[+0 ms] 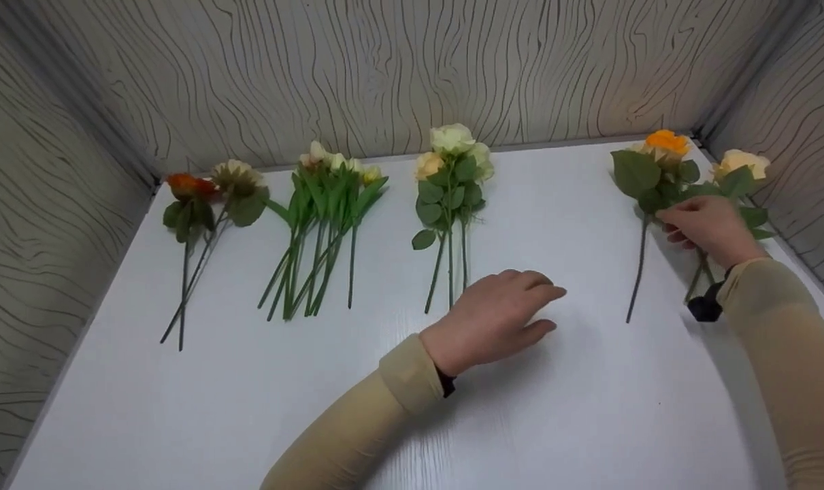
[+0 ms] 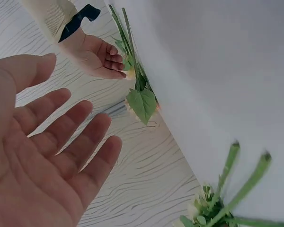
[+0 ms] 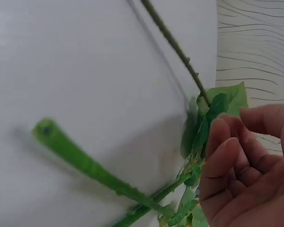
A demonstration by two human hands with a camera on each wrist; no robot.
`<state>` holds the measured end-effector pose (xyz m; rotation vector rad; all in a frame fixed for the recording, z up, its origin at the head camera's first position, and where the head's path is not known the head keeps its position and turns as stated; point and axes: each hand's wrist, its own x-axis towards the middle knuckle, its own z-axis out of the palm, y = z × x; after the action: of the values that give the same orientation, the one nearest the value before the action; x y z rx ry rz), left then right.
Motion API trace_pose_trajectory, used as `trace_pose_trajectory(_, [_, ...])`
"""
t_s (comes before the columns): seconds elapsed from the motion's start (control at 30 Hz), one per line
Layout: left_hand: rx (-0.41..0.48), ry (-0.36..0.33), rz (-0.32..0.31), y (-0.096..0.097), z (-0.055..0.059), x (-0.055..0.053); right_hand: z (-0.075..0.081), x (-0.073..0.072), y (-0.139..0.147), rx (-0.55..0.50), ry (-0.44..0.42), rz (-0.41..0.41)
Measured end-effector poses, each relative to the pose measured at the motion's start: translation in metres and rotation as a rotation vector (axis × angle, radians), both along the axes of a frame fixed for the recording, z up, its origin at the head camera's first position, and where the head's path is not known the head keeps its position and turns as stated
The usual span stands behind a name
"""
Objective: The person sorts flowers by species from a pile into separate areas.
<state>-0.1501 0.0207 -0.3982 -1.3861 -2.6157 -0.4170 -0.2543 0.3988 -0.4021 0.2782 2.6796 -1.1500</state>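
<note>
My right hand (image 1: 707,224) is at the flower group on the right, thumb and fingertips beside the leaves and upper stem of an orange rose (image 1: 667,143). In the right wrist view its fingers (image 3: 222,156) are loosely bent, with a gap between thumb and forefinger and no stem visibly pinched. A cream-peach rose (image 1: 742,163) lies beyond that hand, its stem partly hidden under the wrist. My left hand (image 1: 493,320) hovers over the white table, fingers spread and holding nothing. Just behind it lie white and peach roses (image 1: 452,139), their stem ends partly covered by it.
Several tulips (image 1: 323,204) with long green leaves lie left of the middle roses. Farther left are a red-orange flower (image 1: 188,185) and a cream flower (image 1: 236,177) with crossed stems. Patterned panels (image 1: 384,75) wall the white table (image 1: 201,415) at the back and sides.
</note>
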Motion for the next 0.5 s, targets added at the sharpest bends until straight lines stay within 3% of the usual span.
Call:
trace_pose_trajectory(0.1, [-0.01,-0.012,-0.018,0.009,-0.004,0.003,-0.005,-0.004,-0.004,0.038,-0.079,0.059])
trace_pose_trajectory(0.2, [-0.014,-0.029,-0.022,0.011,-0.006,0.004,-0.008,-0.007,-0.012,0.038,-0.132,0.065])
trace_pose_trajectory(0.5, [0.062,-0.076,0.014,0.002,-0.003,-0.004,-0.006,-0.012,-0.028,-0.086,-0.139,-0.009])
